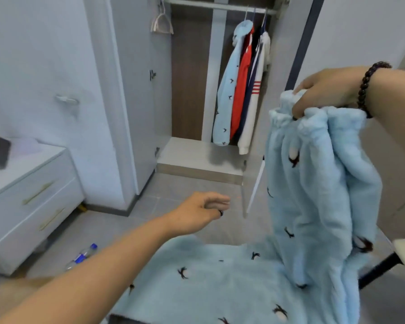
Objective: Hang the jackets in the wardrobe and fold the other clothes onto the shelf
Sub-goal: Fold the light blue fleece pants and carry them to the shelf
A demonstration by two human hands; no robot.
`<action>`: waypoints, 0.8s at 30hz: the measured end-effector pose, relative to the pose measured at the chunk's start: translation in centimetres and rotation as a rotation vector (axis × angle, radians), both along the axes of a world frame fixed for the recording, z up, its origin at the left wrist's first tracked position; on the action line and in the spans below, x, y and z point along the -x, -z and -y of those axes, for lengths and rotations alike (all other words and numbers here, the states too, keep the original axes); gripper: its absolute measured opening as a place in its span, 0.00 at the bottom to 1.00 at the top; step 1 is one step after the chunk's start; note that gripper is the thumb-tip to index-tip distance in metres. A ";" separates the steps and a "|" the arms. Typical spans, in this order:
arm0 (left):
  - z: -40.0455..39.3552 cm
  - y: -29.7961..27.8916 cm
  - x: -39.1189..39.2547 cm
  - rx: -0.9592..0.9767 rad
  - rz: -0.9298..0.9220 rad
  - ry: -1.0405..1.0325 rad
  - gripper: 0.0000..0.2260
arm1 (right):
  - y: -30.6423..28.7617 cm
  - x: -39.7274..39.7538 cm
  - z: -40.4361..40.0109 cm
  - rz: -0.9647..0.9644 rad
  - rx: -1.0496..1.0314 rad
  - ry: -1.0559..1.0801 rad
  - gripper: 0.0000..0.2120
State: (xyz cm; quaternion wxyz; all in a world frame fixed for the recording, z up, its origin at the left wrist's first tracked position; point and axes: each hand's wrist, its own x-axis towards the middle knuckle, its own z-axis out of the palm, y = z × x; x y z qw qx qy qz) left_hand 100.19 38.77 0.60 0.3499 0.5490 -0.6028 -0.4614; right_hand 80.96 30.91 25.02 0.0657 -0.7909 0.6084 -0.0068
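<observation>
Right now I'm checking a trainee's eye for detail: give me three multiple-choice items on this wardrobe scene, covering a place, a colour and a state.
1. Where is the plastic bottle?
A. on the floor
B. on the drawer unit
C. in the wardrobe

2. What colour is the garment next to the blue hooded jacket on the rail?
A. green
B. red
C. yellow

3. What is the right hand doing?
A. hanging empty
B. pressing a door
C. holding fleece trousers

Key: 1 A, it lies on the tiles; 2 B, the red jacket hangs beside it; 3 C, the waistband is bunched in its grip.
</observation>
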 end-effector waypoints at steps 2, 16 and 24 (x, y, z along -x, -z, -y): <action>-0.7 1.0 -4.7 -0.018 0.035 -0.093 0.18 | 1.0 -2.9 -0.3 0.013 0.001 -0.063 0.14; -6.9 16.8 -21.3 -0.464 -0.203 -0.660 0.14 | 22.3 -16.9 -4.3 0.665 -0.359 -0.174 0.11; -6.3 25.6 -21.3 -0.748 -0.610 -0.629 0.22 | 28.0 -20.2 -5.6 0.818 -0.476 -0.018 0.16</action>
